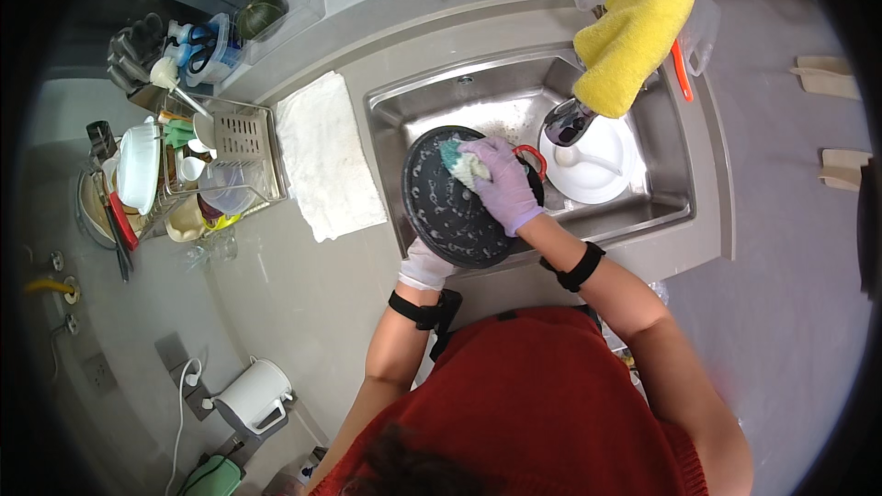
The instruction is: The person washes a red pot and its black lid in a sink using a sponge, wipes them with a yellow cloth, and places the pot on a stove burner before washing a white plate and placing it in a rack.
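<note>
My right hand (501, 179), in a lilac glove, presses a green-and-white sponge (460, 162) onto a round black lid (441, 210). The lid is tilted over the left part of the steel sink, its bumpy face towards me and streaked with suds. My left hand (424, 267), in a pale glove, holds the lid by its near left edge; its fingers are hidden beneath. Behind the lid, the red loop handle (536, 157) of a mostly covered pot shows. Right of it in the sink lie a white plate (596, 182) and a white spoon (586, 160).
A yellow cloth (637, 34) drapes over the faucet (569, 121), overhanging the sink (679, 186). Left of the sink lies a white towel (329, 158), beside a loaded dish rack (275, 186). A white electric kettle (253, 393) stands at the lower left.
</note>
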A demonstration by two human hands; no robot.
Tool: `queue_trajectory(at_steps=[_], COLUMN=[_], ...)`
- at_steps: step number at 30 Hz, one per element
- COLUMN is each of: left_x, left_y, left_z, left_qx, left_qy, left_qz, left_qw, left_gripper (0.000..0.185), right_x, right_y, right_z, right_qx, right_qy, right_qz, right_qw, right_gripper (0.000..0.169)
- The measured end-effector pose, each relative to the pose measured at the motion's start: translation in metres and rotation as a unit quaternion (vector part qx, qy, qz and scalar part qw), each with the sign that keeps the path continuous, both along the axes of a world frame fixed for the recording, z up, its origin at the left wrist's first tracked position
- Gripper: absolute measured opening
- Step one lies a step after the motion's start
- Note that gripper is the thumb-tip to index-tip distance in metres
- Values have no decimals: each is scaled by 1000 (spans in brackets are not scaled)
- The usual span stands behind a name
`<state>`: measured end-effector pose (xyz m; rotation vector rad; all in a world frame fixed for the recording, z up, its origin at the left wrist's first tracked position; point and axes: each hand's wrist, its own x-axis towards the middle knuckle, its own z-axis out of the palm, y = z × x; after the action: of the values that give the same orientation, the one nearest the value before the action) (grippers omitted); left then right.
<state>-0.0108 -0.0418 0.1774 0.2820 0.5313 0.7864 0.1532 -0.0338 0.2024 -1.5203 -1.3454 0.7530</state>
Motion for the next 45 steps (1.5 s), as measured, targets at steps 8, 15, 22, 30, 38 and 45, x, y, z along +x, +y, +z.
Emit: queue_trajectory(at_steps=[8,15,22,30,38,45], left_x=[-7,-4,-3,6,-12,-7], left_y=[9,-4,-3,-1,9,3], left_z=[-3,-13,10,4,19,23], left_qx=[-6,-19,-38,216,4,86], left_qy=[-50,26,-102,118,-45,68], left_qz=[-38,-15,-30,-154,-47,-19], left_qw=[998,999,994,957,998,994], left_gripper=[36,41,44,48,39,42], right_x=[6,-20,10,-13,33,21], right_y=[-32,-32,-12,-6,-45,-1], right_z=[-13,24,15,17,7,14], right_qx=[-25,25,-75,95,31,48], right_qy=[10,-4,-90,37,-109,-154], right_qz=[39,153,-6,189,314,31], right_qw=[999,988,993,977,943,986], right_gripper=[38,37,40,39,36,31])
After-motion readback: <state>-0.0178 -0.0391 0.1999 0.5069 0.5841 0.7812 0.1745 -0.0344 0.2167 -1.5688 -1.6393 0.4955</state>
